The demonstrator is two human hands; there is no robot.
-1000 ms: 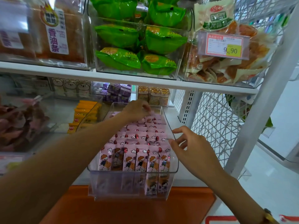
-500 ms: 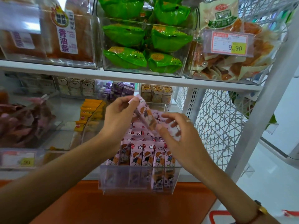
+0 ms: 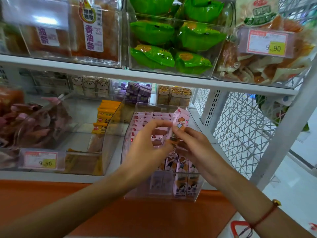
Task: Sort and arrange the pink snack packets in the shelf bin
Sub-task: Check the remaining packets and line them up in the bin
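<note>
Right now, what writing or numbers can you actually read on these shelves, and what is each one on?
"香油条", "XIANG YOU TIAO": white label on the upper-left bin's snack packs.
"9.90": upper-right price tag.
"9.90": lower-left price tag.
Print on the green packets, yellow packets and pink snack packets: too small or blurred.

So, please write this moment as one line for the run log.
phase: arranging | left hand: grip on pink snack packet | right hand: grip on same packet | packet: above clear bin, not placed
</note>
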